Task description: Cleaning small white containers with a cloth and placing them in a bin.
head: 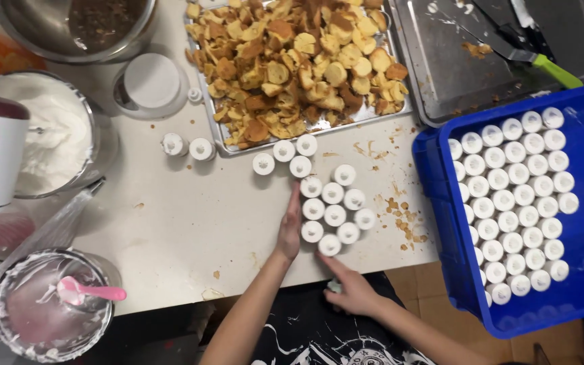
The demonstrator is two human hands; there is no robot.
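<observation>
the left hand lay flat and open along the left side of a cluster of small white-capped cups on the worktop, fingers together and pressed against the nearest caps, clamped on nothing; the right hand sat at the worktop's near edge just below the lowest cup of the cluster, fingers curled over something small and pale, though whether it gripped it could not be told; the cluster stood close to that near edge, with cake crumbs scattered just to its right; a few more cups stood apart by the metal tray of cake scraps, and two others further left; a blue crate at the right held rows of the same cups.

the plain risk was the edge: a push from the left hand that went slightly toward the body could have tipped the lowest cups off the worktop; the cups looked light and narrow, so one caught on crumbs could have toppled and knocked its neighbours; the crate hung partly past the worktop's edge, and a bump from the right arm could have shifted it; the bowl of cream stood well apart.
</observation>
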